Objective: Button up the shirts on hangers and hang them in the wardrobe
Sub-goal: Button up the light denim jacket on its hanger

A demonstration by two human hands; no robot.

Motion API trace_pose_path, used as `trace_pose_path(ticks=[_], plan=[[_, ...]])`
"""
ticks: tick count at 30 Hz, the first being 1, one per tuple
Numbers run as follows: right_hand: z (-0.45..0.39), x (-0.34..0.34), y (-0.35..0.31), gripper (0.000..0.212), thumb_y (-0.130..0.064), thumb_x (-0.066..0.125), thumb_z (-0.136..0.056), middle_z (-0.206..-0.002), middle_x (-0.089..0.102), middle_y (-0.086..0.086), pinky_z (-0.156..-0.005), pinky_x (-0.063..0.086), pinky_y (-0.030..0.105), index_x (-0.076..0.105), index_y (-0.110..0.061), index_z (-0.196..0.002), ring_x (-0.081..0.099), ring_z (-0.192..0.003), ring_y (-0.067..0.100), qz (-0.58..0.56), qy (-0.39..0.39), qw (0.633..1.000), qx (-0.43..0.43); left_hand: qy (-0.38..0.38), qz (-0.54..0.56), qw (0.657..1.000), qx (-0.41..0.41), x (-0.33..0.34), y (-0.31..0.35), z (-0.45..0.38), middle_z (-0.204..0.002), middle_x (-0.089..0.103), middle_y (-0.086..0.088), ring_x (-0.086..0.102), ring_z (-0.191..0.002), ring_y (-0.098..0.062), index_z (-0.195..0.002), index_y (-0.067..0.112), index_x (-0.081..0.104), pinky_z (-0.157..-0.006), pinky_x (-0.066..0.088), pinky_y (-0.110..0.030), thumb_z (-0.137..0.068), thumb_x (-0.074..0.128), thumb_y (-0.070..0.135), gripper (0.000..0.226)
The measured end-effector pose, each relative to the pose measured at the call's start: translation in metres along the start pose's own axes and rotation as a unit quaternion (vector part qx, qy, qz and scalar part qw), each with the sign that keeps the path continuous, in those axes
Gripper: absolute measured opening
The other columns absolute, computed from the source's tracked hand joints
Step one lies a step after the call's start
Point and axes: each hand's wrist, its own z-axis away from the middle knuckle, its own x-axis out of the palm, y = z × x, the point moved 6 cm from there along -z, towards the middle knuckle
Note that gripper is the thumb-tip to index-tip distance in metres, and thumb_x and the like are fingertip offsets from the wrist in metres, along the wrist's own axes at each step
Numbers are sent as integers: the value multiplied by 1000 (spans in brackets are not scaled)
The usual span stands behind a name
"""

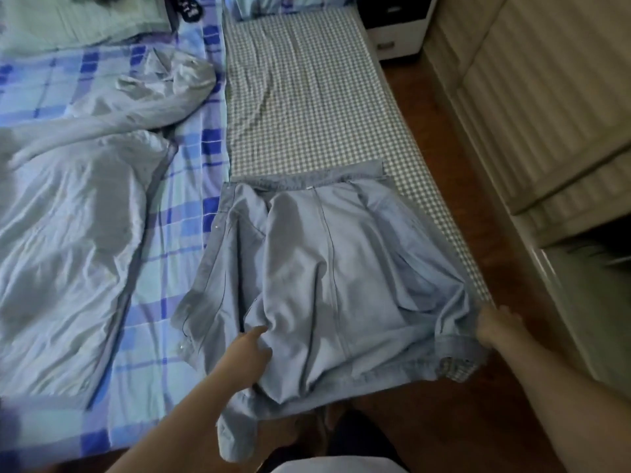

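A light blue shirt (327,278) lies spread open, inside up, across the foot of the bed, and its lower edge hangs over the bed's front edge. My left hand (251,349) rests on the shirt's left front panel, fingers mostly tucked into a fold. My right hand (496,327) grips the shirt's right edge at the corner of the mattress. A second pale grey-blue shirt (85,206) lies crumpled on the plaid sheet to the left. No hanger is visible.
The bed carries a blue plaid sheet (191,233) on the left and a small-check gingham sheet (307,97) on the right. A wooden floor strip (478,186) runs along the bed's right side. Pale wardrobe doors (546,107) stand at right, and a white nightstand (399,25) at the top.
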Motion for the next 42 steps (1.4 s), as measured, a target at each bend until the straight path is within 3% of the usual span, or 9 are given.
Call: trace_pose_path(ticks=[4,6,10,16,23,26,31,34,42], plan=[[12,27,-27,47,-42,48,-99,-127,56,14,-102,48,40,54,-8,-132,56,-112,30,45,-124,990,-50,-33,-38,999,-9,-11,-15,2,-144,55,-14,57,-127,-29,-153,13,40,-99,45,-29,-101,52,25,54],[51,12,-47,44,-45,35,-106,-108,53,16,-85,48,37,50,-4,-112,55,-93,30,-1,-94,993,-69,-45,-42,998,-1,-23,-11,8,-143,57,-12,57,-128,-28,-148,13,48,-99,44,-28,-100,56,23,50],[103,-52,-54,49,-23,48,-104,-152,44,17,-103,46,34,40,-13,-151,52,-130,33,-42,-60,988,-139,-43,-64,992,98,-69,63,13,-132,63,-6,65,-107,-22,-138,14,58,-80,47,-20,-100,59,26,39],[172,-224,11,54,-32,60,-101,-153,48,10,-106,41,30,46,-12,-149,50,-136,27,-114,69,977,-167,86,-25,944,318,-162,261,111,-115,71,-5,70,-94,-19,-128,21,64,-77,55,-31,-100,59,28,29],[263,-383,169,45,-30,55,-103,-145,56,6,-101,44,28,51,-14,-146,55,-127,25,-100,212,956,-175,180,-106,827,522,-181,474,318,-101,72,2,68,-90,-11,-119,20,68,-73,52,-24,-102,57,29,22],[301,-426,267,43,-32,56,-101,-140,59,5,-99,44,27,56,-17,-141,55,-127,24,-86,294,939,-154,210,-108,767,596,-168,569,404,-100,75,3,71,-87,-11,-116,23,71,-81,59,-34,-102,57,30,21],[351,-467,445,36,-39,57,-101,-128,64,-2,-95,51,34,61,-23,-133,60,-105,16,-123,387,910,-88,294,-107,678,665,-118,703,532,-96,75,1,70,-87,-21,-99,27,72,-79,59,-36,-99,56,28,16],[378,-480,530,36,-37,57,-102,-130,63,-1,-99,51,37,60,-21,-134,61,-110,18,-142,415,898,-36,358,-177,626,669,-85,757,586,-102,72,5,67,-93,-21,-103,29,73,-84,57,-37,-98,50,34,24],[387,-488,665,22,-32,53,-102,-119,64,1,-93,53,37,65,-23,-118,60,-105,20,-209,529,821,44,362,-235,593,680,-35,868,636,-100,68,9,65,-92,-15,-104,32,71,-83,57,-35,-99,48,35,23]])
